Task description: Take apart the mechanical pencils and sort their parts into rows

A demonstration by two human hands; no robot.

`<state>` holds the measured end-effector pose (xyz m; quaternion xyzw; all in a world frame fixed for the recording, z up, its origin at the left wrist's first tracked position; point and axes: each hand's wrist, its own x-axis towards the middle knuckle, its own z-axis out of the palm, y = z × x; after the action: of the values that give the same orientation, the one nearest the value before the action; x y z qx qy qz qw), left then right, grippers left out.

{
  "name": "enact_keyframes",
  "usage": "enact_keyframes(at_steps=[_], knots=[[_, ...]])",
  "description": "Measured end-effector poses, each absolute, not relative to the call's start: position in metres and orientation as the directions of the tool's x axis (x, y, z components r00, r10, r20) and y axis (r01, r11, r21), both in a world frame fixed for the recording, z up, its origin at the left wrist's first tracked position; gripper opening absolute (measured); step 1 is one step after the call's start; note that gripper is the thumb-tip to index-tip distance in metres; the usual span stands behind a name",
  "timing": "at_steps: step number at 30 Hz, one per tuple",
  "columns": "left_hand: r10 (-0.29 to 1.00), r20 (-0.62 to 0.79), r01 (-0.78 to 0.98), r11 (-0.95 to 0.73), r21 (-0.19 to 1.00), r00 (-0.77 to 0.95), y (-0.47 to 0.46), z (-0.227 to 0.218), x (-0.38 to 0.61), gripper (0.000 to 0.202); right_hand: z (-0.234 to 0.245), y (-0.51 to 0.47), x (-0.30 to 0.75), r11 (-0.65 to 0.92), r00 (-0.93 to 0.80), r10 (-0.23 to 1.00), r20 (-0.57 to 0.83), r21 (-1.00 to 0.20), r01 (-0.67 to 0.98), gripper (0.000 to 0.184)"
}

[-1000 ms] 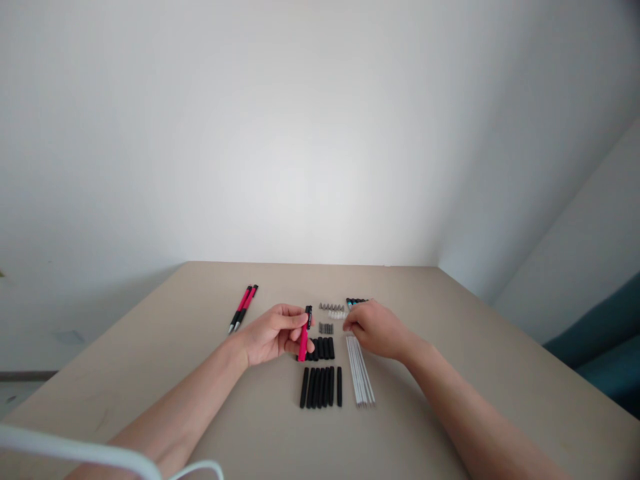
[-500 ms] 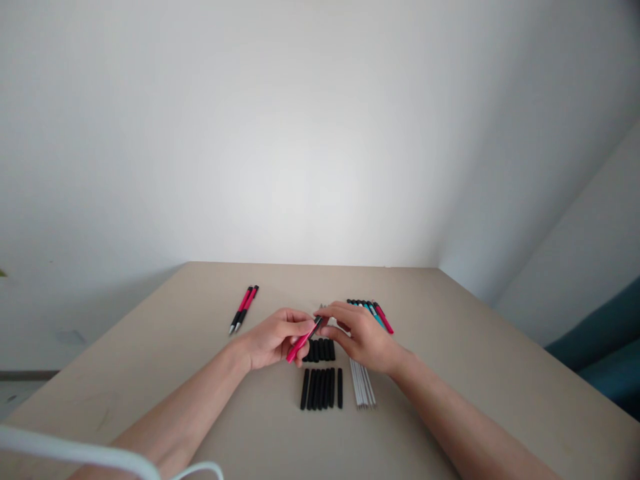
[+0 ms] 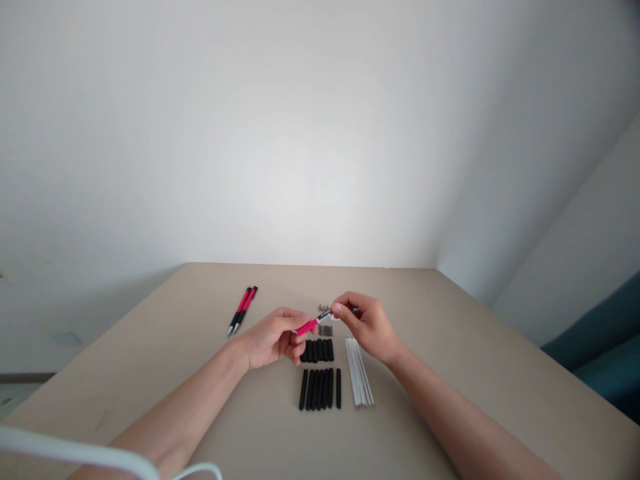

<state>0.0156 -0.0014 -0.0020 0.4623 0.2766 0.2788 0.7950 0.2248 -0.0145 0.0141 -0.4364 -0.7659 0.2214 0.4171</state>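
Beige table, white wall. Pink barrel mid-frame, tilted flatter than 0.5 s ago. Left hand clamped on pink end; right hand pinches dark end. So 2 hands working 1 part. Refills lower, right of centre.

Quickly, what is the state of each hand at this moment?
Left hand: closed, holding the pink pen.
Right hand: closed, fingertips at the pen's dark end; any small part hidden there cannot be told.
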Motion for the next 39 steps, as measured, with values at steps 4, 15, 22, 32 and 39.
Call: enact_keyframes(at_steps=[4, 15, 22, 32, 39], knots=[[0.693, -0.213, -0.173, 0.442, 0.88, 0.689, -0.002, -0.001, 0.016, 0.031, 0.012, -0.009, 0.227, 0.478, -0.138, 0.873, 0.468, -0.763, 0.436, 0.035], [0.774, -0.183, -0.255, 0.407, 0.877, 0.606, 0.002, -0.01, 0.02, 0.021, 0.011, -0.015, 0.215, 0.48, -0.216, 0.868, 0.447, -0.866, 0.138, 0.024], [0.826, -0.159, -0.317, 0.375, 0.871, 0.54, 0.004, -0.008, 0.017, 0.012, 0.018, 0.01, 0.251, 0.4, 0.217, 0.89, 0.401, -0.915, 0.049, 0.036], [0.888, -0.156, -0.396, 0.343, 0.852, 0.432, 0.008, -0.004, 0.012, 0.009, -0.008, 0.041, 0.324, -0.218, 0.353, 0.905, 0.238, -0.453, 0.864, 0.026], [0.893, -0.158, -0.406, 0.342, 0.848, 0.422, 0.01, -0.005, 0.01, 0.009, -0.018, 0.046, 0.325, -0.272, 0.359, 0.918, 0.166, -0.396, 0.877, 0.023]])
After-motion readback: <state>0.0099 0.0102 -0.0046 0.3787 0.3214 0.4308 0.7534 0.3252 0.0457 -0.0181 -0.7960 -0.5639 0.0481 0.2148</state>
